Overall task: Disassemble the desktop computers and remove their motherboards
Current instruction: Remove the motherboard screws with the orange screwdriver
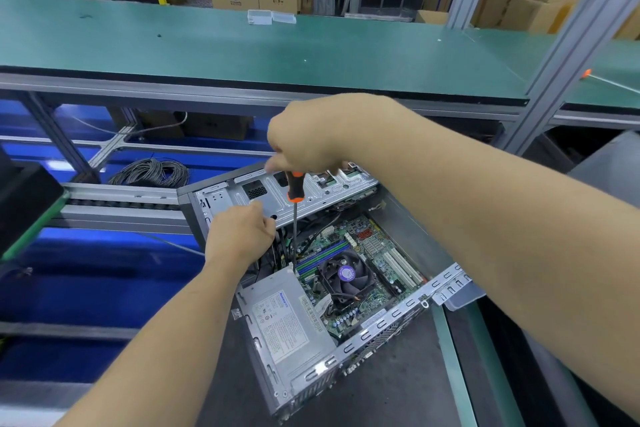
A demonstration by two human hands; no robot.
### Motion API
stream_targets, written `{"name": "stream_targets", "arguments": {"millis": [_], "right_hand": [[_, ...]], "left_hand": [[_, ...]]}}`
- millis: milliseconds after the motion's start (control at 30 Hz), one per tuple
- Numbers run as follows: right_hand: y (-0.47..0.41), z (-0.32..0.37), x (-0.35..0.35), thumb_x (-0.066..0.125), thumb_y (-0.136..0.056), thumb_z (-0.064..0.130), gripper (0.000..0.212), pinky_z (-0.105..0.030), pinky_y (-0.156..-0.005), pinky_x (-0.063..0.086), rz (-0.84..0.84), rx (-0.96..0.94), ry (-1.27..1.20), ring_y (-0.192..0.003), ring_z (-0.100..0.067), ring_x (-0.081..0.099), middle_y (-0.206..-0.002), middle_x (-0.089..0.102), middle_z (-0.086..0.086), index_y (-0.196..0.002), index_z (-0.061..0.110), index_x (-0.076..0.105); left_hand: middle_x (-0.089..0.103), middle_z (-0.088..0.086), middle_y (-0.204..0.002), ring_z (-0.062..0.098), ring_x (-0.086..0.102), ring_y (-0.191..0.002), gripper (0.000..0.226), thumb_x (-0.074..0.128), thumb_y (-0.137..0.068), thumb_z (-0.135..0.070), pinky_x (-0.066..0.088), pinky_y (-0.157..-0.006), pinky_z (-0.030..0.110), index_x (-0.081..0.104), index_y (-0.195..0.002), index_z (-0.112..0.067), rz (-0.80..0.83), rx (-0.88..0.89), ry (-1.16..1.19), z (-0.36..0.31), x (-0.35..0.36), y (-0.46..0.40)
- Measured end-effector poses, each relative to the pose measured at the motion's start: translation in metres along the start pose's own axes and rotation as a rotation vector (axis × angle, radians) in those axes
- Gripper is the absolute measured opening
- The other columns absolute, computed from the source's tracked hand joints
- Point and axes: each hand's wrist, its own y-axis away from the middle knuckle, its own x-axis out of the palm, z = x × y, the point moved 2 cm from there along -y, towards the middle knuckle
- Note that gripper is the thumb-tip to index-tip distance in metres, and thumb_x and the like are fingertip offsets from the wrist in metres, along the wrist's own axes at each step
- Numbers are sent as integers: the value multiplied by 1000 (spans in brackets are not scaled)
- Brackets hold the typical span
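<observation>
A: Any writing legible?
B: The power supply (289, 324) carries a label, its print too small to read.
A: The grips?
B: Right hand (304, 142) wraps the screwdriver (294, 208), tip down beside the motherboard (349, 274) inside the open case (398, 319). Left hand (239, 232) curls on the drive cage (277, 194).

Open computer case (346, 288) lying before me on the bench.
I am noting the power supply (287, 326) sitting left of the motherboard (367, 263), drive cage (287, 194) lying behind both, screwdriver (294, 204) standing between.
</observation>
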Motion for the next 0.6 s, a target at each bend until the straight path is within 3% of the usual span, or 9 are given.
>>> {"name": "stream_targets", "arguments": {"millis": [67,100,200,300,333,400,467,533,600], "right_hand": [[-1,2,2,56,-96,29,16,-38,-71,56,45,-61,-36,-79,-21,68,-98,64,-1,-107,19,62],[-1,3,2,59,-95,32,23,-40,-74,57,65,-57,-47,-83,-24,69,-102,63,0,-113,20,60],[0,1,0,52,-97,53,42,-33,-60,54,39,14,-15,-58,-19,70,-70,68,1,-90,13,61],[-1,1,2,60,-95,34,19,-44,-78,57,46,-69,-41,-88,-29,69,-93,63,2,-107,19,62],[1,1,1,62,-93,36,25,-44,-78,57,68,-68,-53,-90,-30,68,-99,60,3,-113,21,60],[1,0,1,58,-96,49,34,-35,-66,52,60,-12,2,-78,-26,66,-90,62,0,-100,15,60],[-1,-1,1,56,-98,44,31,-32,-61,48,31,-26,37,-74,-24,63,-79,62,0,-84,16,58],[0,-1,1,65,-93,34,15,-37,-74,54,43,-69,-18,-87,-24,64,-89,61,5,-97,21,61],[1,-2,0,66,-91,43,29,-38,-72,57,61,-37,-33,-80,-24,69,-88,66,3,-104,18,62]], "left_hand": [[52,1,-59,24,50,-55,22,42,-91,-30,34,-53,31,48,-76,-14,4,-5,8,-1,-1,0],[52,1,-59,23,50,-55,23,42,-91,-30,35,-53,32,48,-76,-14,4,-8,8,-1,-1,0],[52,1,-59,23,49,-55,23,42,-91,-30,34,-53,33,47,-76,-14,8,-9,-1,-2,-2,0],[52,2,-60,24,49,-55,23,41,-91,-30,35,-53,33,47,-76,-14,14,-13,8,-2,-2,0],[52,2,-60,25,49,-56,23,42,-91,-30,35,-54,33,47,-76,-14,14,-15,12,-2,-3,0],[52,2,-60,25,49,-55,22,42,-91,-30,35,-54,33,46,-75,-14,13,-15,12,-1,-3,0],[51,2,-59,24,48,-54,23,42,-91,-29,34,-53,32,46,-74,-14,11,-7,10,-1,-2,0],[51,2,-59,25,50,-57,23,41,-90,-30,36,-53,32,47,-75,-14,11,-4,10,-1,-1,0],[52,3,-60,28,53,-59,23,41,-90,-30,40,-54,33,48,-77,-13,12,-9,15,-1,-1,0]]}}
